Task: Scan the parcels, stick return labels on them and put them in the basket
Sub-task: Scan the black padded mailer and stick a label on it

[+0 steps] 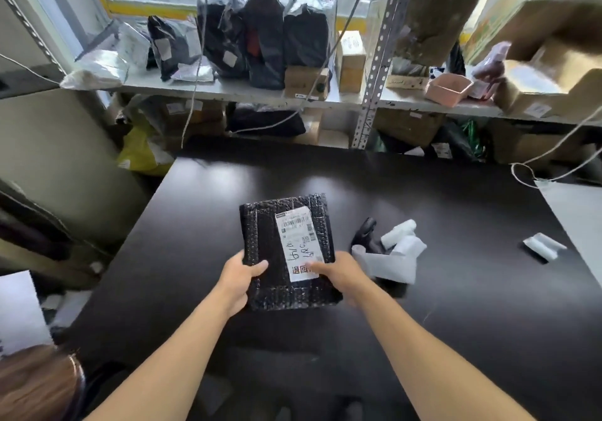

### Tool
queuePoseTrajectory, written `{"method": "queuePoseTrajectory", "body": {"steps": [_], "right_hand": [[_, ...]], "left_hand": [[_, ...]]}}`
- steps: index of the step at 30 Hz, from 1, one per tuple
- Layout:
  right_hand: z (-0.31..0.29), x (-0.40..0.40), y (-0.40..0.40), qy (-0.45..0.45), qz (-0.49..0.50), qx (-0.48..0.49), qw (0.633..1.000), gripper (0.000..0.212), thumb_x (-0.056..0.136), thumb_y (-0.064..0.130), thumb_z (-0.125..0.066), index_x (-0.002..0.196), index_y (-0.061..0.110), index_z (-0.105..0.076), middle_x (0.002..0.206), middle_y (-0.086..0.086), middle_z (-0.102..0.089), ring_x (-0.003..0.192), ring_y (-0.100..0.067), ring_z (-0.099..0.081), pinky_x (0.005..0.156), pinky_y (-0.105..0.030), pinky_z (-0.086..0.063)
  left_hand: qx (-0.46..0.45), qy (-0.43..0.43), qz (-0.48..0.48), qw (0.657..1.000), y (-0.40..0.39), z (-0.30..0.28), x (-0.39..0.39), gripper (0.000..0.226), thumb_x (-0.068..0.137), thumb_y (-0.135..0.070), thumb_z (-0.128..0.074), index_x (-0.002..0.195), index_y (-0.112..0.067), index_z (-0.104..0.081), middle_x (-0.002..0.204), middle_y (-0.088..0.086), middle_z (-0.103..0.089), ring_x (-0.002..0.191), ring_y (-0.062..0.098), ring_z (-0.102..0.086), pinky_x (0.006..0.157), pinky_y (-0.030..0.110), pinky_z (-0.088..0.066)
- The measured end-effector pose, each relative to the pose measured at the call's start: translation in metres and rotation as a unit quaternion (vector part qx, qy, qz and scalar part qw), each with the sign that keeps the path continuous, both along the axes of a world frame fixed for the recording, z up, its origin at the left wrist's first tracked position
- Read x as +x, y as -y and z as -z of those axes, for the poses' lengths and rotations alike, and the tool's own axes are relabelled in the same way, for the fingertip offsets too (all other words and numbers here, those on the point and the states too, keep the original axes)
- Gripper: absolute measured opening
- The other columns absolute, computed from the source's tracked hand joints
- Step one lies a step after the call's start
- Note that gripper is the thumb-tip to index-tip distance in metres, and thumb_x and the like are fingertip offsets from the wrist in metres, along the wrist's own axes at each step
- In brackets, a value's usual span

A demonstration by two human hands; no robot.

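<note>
A black bubble-wrap parcel [286,251] lies flat in the middle of the black table [456,290]. A white shipping label [294,241] with a barcode and handwriting runs down its top, and a label with red print [301,270] sits at the label's lower end. My left hand [239,282] grips the parcel's near left edge, thumb on top. My right hand [338,272] lies on the parcel's near right side, its fingers pressing on the red-print label. A black handheld scanner [366,233] lies just right of the parcel, beside a roll of white labels [399,246].
A small white label roll [544,246] lies at the table's far right. Metal shelves [228,89] behind the table hold several black and silver bags, cardboard boxes and a pink tray [448,89]. Thin cables hang over the table's back. Someone's head shows at the bottom left.
</note>
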State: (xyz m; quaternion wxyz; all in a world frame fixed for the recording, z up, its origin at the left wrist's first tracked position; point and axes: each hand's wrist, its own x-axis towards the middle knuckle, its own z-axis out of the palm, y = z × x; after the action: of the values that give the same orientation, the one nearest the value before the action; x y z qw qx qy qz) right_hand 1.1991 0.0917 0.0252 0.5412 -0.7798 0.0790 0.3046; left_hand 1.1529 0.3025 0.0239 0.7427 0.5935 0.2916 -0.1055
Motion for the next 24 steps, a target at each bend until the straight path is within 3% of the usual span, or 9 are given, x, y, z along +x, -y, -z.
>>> {"method": "queuePoseTrajectory", "body": {"steps": [2, 4, 7, 9, 13, 15, 19, 22, 24], "right_hand": [[-0.015, -0.007, 0.008, 0.033, 0.039, 0.023, 0.998, 0.021, 0.089, 0.014, -0.074, 0.109, 0.012, -0.072, 0.104, 0.004, -0.074, 0.084, -0.005, -0.07, 0.075, -0.018, -0.056], [-0.03, -0.013, 0.03, 0.063, 0.087, 0.037, 0.994, 0.019, 0.091, 0.009, -0.07, 0.11, 0.013, -0.069, 0.107, 0.0, -0.073, 0.085, -0.005, -0.068, 0.07, -0.014, -0.054], [-0.045, -0.029, 0.087, 0.091, 0.16, 0.034, 0.982, 0.022, 0.093, 0.009, -0.067, 0.114, 0.009, -0.069, 0.114, -0.005, -0.072, 0.099, -0.017, -0.068, 0.091, -0.029, -0.055], [-0.053, -0.046, 0.137, 0.099, 0.208, 0.023, 0.973, 0.016, 0.092, 0.012, -0.068, 0.108, 0.015, -0.071, 0.109, -0.002, -0.073, 0.101, -0.019, -0.069, 0.099, -0.039, -0.053], [-0.065, -0.1, 0.242, 0.113, 0.31, 0.016, 0.944, 0.019, 0.094, 0.012, -0.066, 0.113, 0.012, -0.069, 0.105, -0.001, -0.073, 0.093, -0.016, -0.07, 0.087, -0.028, -0.057], [-0.066, -0.135, 0.296, 0.114, 0.359, -0.001, 0.926, 0.023, 0.094, 0.016, -0.067, 0.116, 0.011, -0.071, 0.107, 0.0, -0.074, 0.095, -0.015, -0.071, 0.089, -0.03, -0.057], [-0.059, -0.222, 0.399, 0.111, 0.47, -0.029, 0.875, 0.018, 0.09, 0.019, -0.073, 0.107, 0.016, -0.075, 0.104, 0.001, -0.076, 0.092, -0.015, -0.072, 0.091, -0.032, -0.056], [-0.045, -0.297, 0.46, 0.105, 0.554, -0.042, 0.825, 0.009, 0.09, 0.018, -0.073, 0.099, 0.019, -0.074, 0.093, 0.007, -0.074, 0.079, -0.008, -0.068, 0.072, -0.016, -0.054], [-0.028, -0.343, 0.491, 0.088, 0.609, -0.05, 0.787, 0.012, 0.09, 0.018, -0.073, 0.101, 0.017, -0.072, 0.101, 0.001, -0.074, 0.081, -0.01, -0.066, 0.077, -0.023, -0.055]], "left_hand": [[-0.004, 0.023, 0.029, 0.999, 0.007, -0.015, 0.007, 0.031, 0.095, 0.006, -0.056, 0.123, -0.005, -0.061, 0.116, 0.016, -0.071, 0.105, 0.035, -0.068, 0.085, 0.047, -0.058], [-0.002, 0.043, 0.063, 0.997, 0.028, -0.026, 0.02, 0.03, 0.094, 0.007, -0.058, 0.121, -0.005, -0.062, 0.115, 0.016, -0.072, 0.102, 0.034, -0.07, 0.084, 0.046, -0.059], [-0.008, 0.07, 0.135, 0.988, 0.085, -0.043, 0.038, 0.028, 0.093, 0.01, -0.058, 0.115, -0.006, -0.064, 0.106, 0.014, -0.074, 0.085, 0.027, -0.073, 0.063, 0.039, -0.061], [-0.014, 0.079, 0.192, 0.978, 0.135, -0.05, 0.046, 0.027, 0.092, 0.011, -0.058, 0.112, -0.005, -0.064, 0.099, 0.013, -0.076, 0.08, 0.026, -0.074, 0.058, 0.036, -0.059], [-0.034, 0.095, 0.312, 0.945, 0.256, -0.056, 0.044, 0.031, 0.091, 0.012, -0.058, 0.116, -0.006, -0.062, 0.109, 0.019, -0.073, 0.09, 0.034, -0.072, 0.068, 0.043, -0.061], [-0.047, 0.097, 0.364, 0.925, 0.323, -0.056, 0.031, 0.031, 0.09, 0.013, -0.058, 0.116, -0.003, -0.061, 0.104, 0.019, -0.074, 0.084, 0.032, -0.072, 0.065, 0.041, -0.061], [-0.043, 0.095, 0.462, 0.88, 0.453, -0.052, -0.014, 0.028, 0.088, 0.013, -0.061, 0.111, -0.003, -0.064, 0.096, 0.012, -0.076, 0.078, 0.025, -0.074, 0.063, 0.035, -0.06], [-0.031, 0.103, 0.535, 0.838, 0.541, -0.04, -0.063, 0.02, 0.088, 0.013, -0.063, 0.102, 0.0, -0.066, 0.085, 0.009, -0.076, 0.07, 0.02, -0.073, 0.06, 0.03, -0.06], [-0.011, 0.117, 0.577, 0.808, 0.592, -0.028, -0.098, 0.016, 0.087, 0.01, -0.066, 0.101, 0.002, -0.066, 0.08, 0.006, -0.075, 0.066, 0.017, -0.072, 0.06, 0.028, -0.059]]}}
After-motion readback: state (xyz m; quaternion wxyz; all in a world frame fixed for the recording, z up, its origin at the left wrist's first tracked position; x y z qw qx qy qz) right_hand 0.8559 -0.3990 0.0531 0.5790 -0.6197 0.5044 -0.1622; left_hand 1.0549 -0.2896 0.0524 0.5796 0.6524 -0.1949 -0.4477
